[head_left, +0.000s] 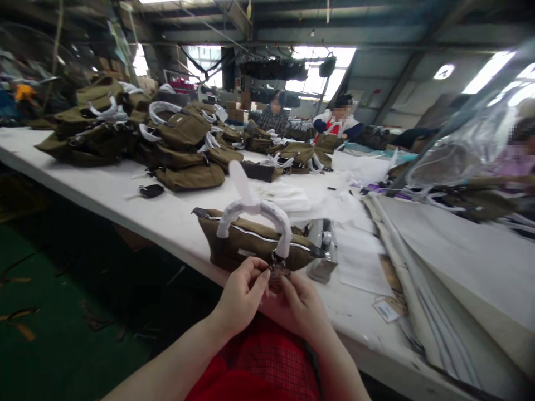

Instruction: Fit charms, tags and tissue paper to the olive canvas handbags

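An olive handbag (259, 240) with a silver zip stands at the front edge of the white table. Its arched handle (273, 210) is wrapped in white, and a pale paper strip (240, 181) sticks up from it. My left hand (244, 291) and my right hand (304, 301) meet in front of the bag, below the handle's right end. Both have their fingers closed on a small dark charm (279, 271) hanging there; its exact form is blurred. Just right of the bag is a grey metal tape dispenser-like box (323, 270).
Piled olive handbags (184, 131) cover the far left of the table (175, 223). White sheets (361, 256) and a tag (385, 309) lie to the right, beside stacked fabric layers (422, 301). Co-workers (336, 123) are across the table and at the right.
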Demonstrator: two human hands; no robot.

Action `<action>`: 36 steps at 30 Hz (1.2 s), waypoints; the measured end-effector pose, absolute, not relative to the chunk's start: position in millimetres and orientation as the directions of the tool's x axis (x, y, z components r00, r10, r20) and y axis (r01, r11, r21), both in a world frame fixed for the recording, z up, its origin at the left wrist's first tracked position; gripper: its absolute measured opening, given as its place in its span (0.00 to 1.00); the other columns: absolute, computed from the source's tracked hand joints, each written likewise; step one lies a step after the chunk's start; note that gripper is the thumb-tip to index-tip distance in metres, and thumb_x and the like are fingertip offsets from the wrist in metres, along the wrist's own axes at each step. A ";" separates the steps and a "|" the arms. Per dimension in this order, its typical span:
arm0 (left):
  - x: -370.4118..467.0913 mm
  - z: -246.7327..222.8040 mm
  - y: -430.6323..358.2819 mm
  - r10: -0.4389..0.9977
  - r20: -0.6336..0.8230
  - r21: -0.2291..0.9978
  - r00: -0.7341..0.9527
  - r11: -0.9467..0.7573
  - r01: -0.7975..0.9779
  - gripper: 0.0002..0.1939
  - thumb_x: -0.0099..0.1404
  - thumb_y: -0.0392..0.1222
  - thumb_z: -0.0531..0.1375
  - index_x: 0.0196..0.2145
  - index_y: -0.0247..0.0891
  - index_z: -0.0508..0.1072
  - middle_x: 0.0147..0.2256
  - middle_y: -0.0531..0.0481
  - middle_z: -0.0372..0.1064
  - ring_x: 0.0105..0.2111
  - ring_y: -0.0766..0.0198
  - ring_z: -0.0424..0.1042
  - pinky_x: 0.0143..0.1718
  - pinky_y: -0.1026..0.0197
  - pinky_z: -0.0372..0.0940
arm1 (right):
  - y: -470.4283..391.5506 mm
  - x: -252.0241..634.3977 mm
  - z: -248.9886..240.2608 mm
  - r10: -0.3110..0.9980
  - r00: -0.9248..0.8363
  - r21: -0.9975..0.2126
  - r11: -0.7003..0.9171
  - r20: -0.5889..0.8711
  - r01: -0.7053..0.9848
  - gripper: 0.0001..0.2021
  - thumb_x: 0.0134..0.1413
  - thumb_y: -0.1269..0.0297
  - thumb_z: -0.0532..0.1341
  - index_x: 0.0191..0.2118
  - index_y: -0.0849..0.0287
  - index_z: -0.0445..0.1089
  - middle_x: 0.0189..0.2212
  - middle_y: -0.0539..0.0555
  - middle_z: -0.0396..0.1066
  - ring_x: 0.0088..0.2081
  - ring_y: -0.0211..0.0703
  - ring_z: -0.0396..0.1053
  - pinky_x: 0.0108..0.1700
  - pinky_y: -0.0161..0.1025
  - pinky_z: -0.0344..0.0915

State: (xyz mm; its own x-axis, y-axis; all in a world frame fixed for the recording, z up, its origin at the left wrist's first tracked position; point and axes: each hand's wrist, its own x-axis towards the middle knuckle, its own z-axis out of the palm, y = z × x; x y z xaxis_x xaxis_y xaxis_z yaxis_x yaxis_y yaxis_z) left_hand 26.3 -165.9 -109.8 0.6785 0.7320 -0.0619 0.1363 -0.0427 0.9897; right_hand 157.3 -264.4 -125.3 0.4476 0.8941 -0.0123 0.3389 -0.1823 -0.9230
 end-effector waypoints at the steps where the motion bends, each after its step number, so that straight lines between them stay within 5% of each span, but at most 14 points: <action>1: 24.9 -109.9 -166.8 0.714 -0.043 0.978 0.699 -0.112 0.174 0.13 0.69 0.50 0.54 0.46 0.39 0.65 0.28 0.53 0.71 0.28 0.65 0.72 0.32 0.64 0.67 | -264.6 156.0 -125.8 0.912 0.409 -0.939 -0.155 -0.016 0.307 0.17 0.63 0.52 0.51 0.31 0.57 0.68 0.25 0.51 0.71 0.28 0.40 0.68 0.31 0.35 0.64; 5: 16.0 -120.2 -162.5 0.707 0.018 0.890 0.707 -0.334 0.311 0.17 0.68 0.49 0.55 0.52 0.41 0.66 0.44 0.45 0.74 0.42 0.57 0.76 0.45 0.56 0.71 | -281.5 175.5 -131.7 0.810 0.584 -0.935 -0.164 0.054 0.315 0.15 0.62 0.53 0.55 0.43 0.58 0.70 0.32 0.53 0.76 0.33 0.42 0.73 0.37 0.37 0.68; 10: 5.2 -136.0 -163.7 0.729 0.002 0.880 0.685 -0.327 0.344 0.21 0.68 0.50 0.55 0.55 0.39 0.64 0.45 0.45 0.74 0.40 0.60 0.77 0.44 0.57 0.73 | -325.0 232.8 -145.2 0.590 0.801 -0.898 -0.289 0.107 0.332 0.19 0.60 0.45 0.56 0.34 0.57 0.69 0.24 0.51 0.72 0.28 0.43 0.72 0.34 0.37 0.69; 14: 5.1 -136.5 -173.7 0.710 0.057 0.896 0.701 -0.347 0.278 0.19 0.69 0.49 0.54 0.55 0.40 0.64 0.45 0.46 0.74 0.40 0.63 0.76 0.44 0.59 0.73 | -344.1 278.6 -165.8 0.559 0.822 -0.633 -0.599 0.110 0.491 0.19 0.63 0.47 0.50 0.39 0.57 0.70 0.31 0.54 0.75 0.34 0.43 0.73 0.38 0.38 0.68; 17: 6.8 -131.6 -176.8 0.697 0.085 0.897 0.712 -0.365 0.250 0.17 0.70 0.48 0.55 0.54 0.40 0.65 0.44 0.47 0.74 0.39 0.64 0.76 0.43 0.60 0.73 | -346.1 314.2 -187.6 0.535 0.839 -0.421 -0.742 0.096 0.522 0.16 0.54 0.58 0.61 0.45 0.62 0.72 0.42 0.62 0.75 0.41 0.51 0.73 0.43 0.43 0.65; 20: 6.3 -124.9 -175.8 0.684 0.091 0.899 0.724 -0.370 0.237 0.16 0.69 0.47 0.55 0.53 0.41 0.66 0.43 0.47 0.74 0.39 0.64 0.75 0.42 0.61 0.72 | -346.0 343.8 -201.6 0.515 0.855 -0.335 -0.796 0.062 0.504 0.08 0.45 0.67 0.63 0.33 0.64 0.74 0.35 0.65 0.75 0.37 0.53 0.72 0.40 0.43 0.63; 24: 3.6 -117.2 -174.5 0.664 0.062 0.916 0.746 -0.335 0.221 0.15 0.69 0.48 0.55 0.50 0.41 0.69 0.42 0.47 0.75 0.39 0.63 0.75 0.43 0.61 0.71 | -352.5 344.4 -183.2 0.432 0.884 -0.281 -0.839 0.179 0.467 0.11 0.57 0.62 0.56 0.29 0.61 0.71 0.31 0.61 0.73 0.33 0.49 0.70 0.37 0.41 0.62; 27: 6.4 -111.4 -177.4 0.616 -0.045 0.952 0.786 -0.211 0.220 0.16 0.67 0.49 0.57 0.49 0.39 0.70 0.42 0.45 0.75 0.40 0.60 0.75 0.44 0.58 0.71 | -355.2 307.0 -149.5 0.389 0.766 -0.337 -0.730 0.511 0.595 0.15 0.62 0.54 0.55 0.37 0.60 0.72 0.37 0.61 0.74 0.39 0.50 0.71 0.42 0.42 0.64; 30: 12.8 -102.2 -182.2 0.540 -0.127 0.971 0.832 -0.102 0.215 0.19 0.65 0.49 0.60 0.50 0.37 0.70 0.44 0.42 0.75 0.43 0.57 0.75 0.47 0.55 0.70 | -351.7 259.7 -118.3 0.463 0.502 -0.303 -0.439 0.731 0.846 0.08 0.61 0.59 0.60 0.39 0.58 0.71 0.39 0.59 0.75 0.41 0.48 0.73 0.44 0.41 0.66; 34: 14.1 -89.8 -182.8 0.500 -0.115 0.984 0.859 -0.064 0.169 0.22 0.63 0.51 0.62 0.51 0.37 0.69 0.48 0.39 0.73 0.45 0.55 0.74 0.49 0.53 0.68 | -345.5 210.9 -95.6 0.589 0.379 -0.303 -0.229 0.713 0.925 0.02 0.59 0.64 0.62 0.37 0.54 0.69 0.35 0.56 0.75 0.37 0.46 0.74 0.38 0.39 0.70; 36: 10.0 -86.4 -179.9 0.459 -0.106 0.994 0.882 0.030 0.104 0.29 0.60 0.53 0.64 0.55 0.37 0.66 0.52 0.38 0.70 0.49 0.53 0.72 0.51 0.52 0.68 | -340.5 185.7 -94.8 0.756 0.240 -0.306 -0.056 0.609 0.951 0.02 0.57 0.68 0.61 0.36 0.54 0.69 0.43 0.58 0.75 0.43 0.47 0.74 0.42 0.40 0.72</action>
State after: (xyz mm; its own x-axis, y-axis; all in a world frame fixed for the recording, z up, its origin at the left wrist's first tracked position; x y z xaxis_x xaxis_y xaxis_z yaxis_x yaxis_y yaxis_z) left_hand 10.0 -179.9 -86.4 0.8818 0.4595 -0.1062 0.1042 0.0298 0.9941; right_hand 185.7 -340.5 -94.8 0.2401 0.7561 0.6088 0.9505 -0.0558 -0.3056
